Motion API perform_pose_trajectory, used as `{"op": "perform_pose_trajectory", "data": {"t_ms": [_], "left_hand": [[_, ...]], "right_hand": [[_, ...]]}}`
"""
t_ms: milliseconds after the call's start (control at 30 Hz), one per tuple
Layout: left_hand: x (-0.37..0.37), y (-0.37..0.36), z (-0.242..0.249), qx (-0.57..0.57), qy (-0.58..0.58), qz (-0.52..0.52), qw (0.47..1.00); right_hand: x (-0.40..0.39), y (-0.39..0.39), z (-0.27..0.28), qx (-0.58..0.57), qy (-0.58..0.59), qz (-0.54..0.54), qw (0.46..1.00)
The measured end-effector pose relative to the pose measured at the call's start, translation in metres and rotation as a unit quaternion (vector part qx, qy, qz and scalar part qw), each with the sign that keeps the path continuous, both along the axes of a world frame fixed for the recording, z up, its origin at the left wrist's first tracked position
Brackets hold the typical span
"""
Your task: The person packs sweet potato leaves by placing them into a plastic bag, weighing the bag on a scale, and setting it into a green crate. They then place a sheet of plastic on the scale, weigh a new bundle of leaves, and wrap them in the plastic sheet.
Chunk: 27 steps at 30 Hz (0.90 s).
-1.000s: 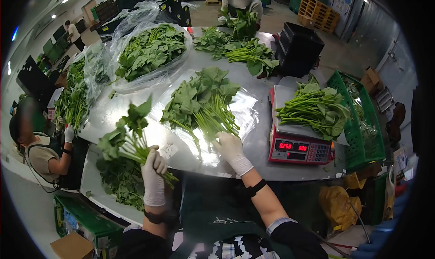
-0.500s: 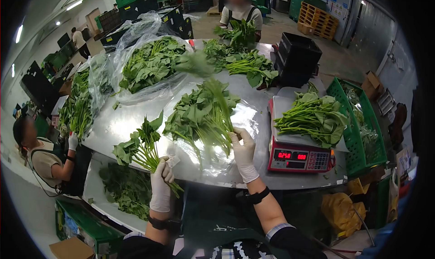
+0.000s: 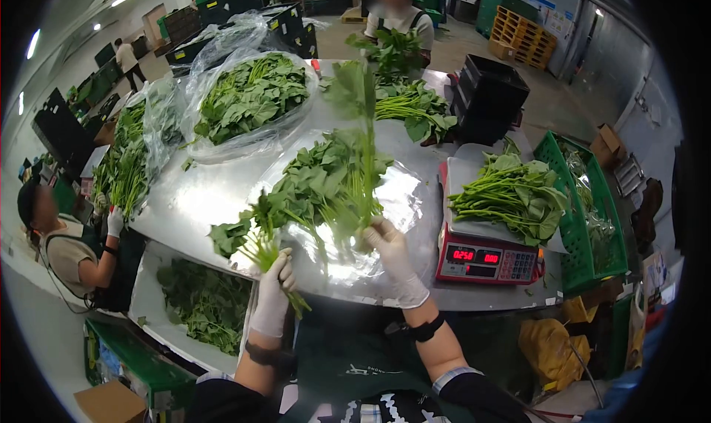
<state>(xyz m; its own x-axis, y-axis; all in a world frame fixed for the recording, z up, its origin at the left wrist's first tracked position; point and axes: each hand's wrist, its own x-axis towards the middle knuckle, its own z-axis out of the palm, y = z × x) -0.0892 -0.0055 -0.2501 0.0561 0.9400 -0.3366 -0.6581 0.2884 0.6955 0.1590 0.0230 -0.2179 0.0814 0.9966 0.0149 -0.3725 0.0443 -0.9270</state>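
Note:
My left hand (image 3: 274, 293), in a white glove, is closed around a bunch of leafy greens (image 3: 261, 250), its leaves pointing away from me and the cut stems sticking out below my fist. In my gloved right hand (image 3: 391, 259) the fingertips pinch the lower end of a long leafy stem (image 3: 366, 138), which stands upright and is smeared by motion. Behind both hands, a loose pile of the same greens (image 3: 307, 179) lies on the metal table (image 3: 196, 208). To the right, a red digital scale (image 3: 485, 257) carries another bunch (image 3: 502, 201); its display reads 0.258.
A large plastic bag (image 3: 248, 142) of greens lies at the back left. Black crates (image 3: 489, 97) stand behind the scale, with a green crate (image 3: 581, 208) on the right. Co-workers handle greens across the table and at left. A white bin (image 3: 200, 304) with greens sits below the edge.
My right hand has shifted slightly left and down, and its stem has swung upright. My left hand and its bunch have moved a little right and down.

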Motion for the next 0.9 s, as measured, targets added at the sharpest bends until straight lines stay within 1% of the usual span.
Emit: {"op": "perform_pose_trajectory", "data": {"t_ms": [67,100,133,167,200,233,267,300,333,367,400,433,467,500,533,567,600,633,667,700,733,767,800,900], "left_hand": [[0.008,0.004,-0.002,-0.054,-0.033,-0.002,0.998],[0.011,0.006,-0.008,-0.048,-0.041,-0.01,0.998],[0.013,0.005,-0.012,-0.044,-0.061,-0.018,0.997],[0.015,0.004,-0.015,-0.032,-0.073,-0.026,0.996],[0.022,0.002,-0.004,-0.02,-0.085,-0.036,0.996],[0.027,-0.004,0.009,0.128,0.159,-0.055,0.977],[0.023,-0.005,0.004,0.127,0.161,-0.051,0.977],[0.018,-0.005,-0.003,0.067,0.084,-0.047,0.993],[0.016,-0.005,-0.009,0.007,0.004,-0.044,0.999],[0.017,-0.006,-0.003,-0.001,0.055,-0.03,0.998],[0.018,-0.008,0.0,-0.002,0.053,-0.029,0.998],[0.02,-0.009,0.002,0.014,0.082,-0.017,0.996],[0.021,-0.009,0.002,0.031,0.111,-0.004,0.993],[0.024,-0.008,-0.001,0.032,0.11,-0.003,0.993],[0.026,-0.007,-0.006,0.027,0.126,0.036,0.991],[0.03,-0.007,-0.004,0.022,0.143,0.075,0.987],[0.032,-0.007,-0.001,0.022,0.142,0.076,0.987],[0.033,-0.008,0.003,0.03,0.166,0.088,0.982],[0.034,-0.009,0.007,0.039,0.189,0.1,0.976],[0.034,-0.009,0.006,0.038,0.189,0.101,0.976],[0.033,-0.01,0.005,0.038,0.212,0.096,0.972],[0.033,-0.011,0.005,0.039,0.237,0.089,0.967],[0.035,-0.011,0.005,0.039,0.237,0.087,0.967],[0.038,-0.013,-0.002,0.05,0.244,0.091,0.964]], "right_hand": [[-0.018,-0.01,-0.025,0.055,-0.036,0.098,0.993],[-0.026,-0.016,-0.027,0.01,0.061,0.181,0.982],[-0.033,-0.022,-0.028,-0.038,0.158,0.259,0.952],[-0.041,-0.021,-0.046,-0.039,0.189,0.3,0.934],[-0.046,-0.025,-0.035,-0.043,0.191,0.308,0.931],[-0.05,-0.03,-0.022,-0.122,0.132,0.3,0.937],[-0.052,-0.031,-0.013,-0.197,0.069,0.289,0.934],[-0.054,-0.033,-0.019,-0.167,0.081,0.286,0.94],[-0.055,-0.033,-0.022,-0.168,0.08,0.288,0.939],[-0.056,-0.033,-0.025,-0.155,0.079,0.286,0.942],[-0.058,-0.034,-0.028,-0.142,0.079,0.283,0.945],[-0.06,-0.037,-0.034,-0.142,0.078,0.284,0.945],[-0.064,-0.04,-0.038,-0.116,0.034,0.258,0.958],[-0.066,-0.041,-0.04,-0.09,-0.01,0.233,0.968],[-0.066,-0.043,-0.041,-0.089,-0.01,0.234,0.968],[-0.065,-0.047,-0.033,-0.031,-0.156,0.175,0.972],[-0.065,-0.05,-0.027,0.027,-0.298,0.111,0.948],[-0.064,-0.052,-0.026,0.027,-0.299,0.112,0.947],[-0.063,-0.053,-0.025,0.077,-0.334,0.092,0.935],[-0.063,-0.055,-0.025,0.127,-0.367,0.07,0.919],[-0.063,-0.054,-0.026,0.126,-0.367,0.071,0.919],[-0.064,-0.053,-0.028,0.142,-0.408,0.055,0.9],[-0.064,-0.052,-0.031,0.157,-0.448,0.037,0.88],[-0.068,-0.049,-0.037,0.153,-0.453,0.016,0.878]]}}
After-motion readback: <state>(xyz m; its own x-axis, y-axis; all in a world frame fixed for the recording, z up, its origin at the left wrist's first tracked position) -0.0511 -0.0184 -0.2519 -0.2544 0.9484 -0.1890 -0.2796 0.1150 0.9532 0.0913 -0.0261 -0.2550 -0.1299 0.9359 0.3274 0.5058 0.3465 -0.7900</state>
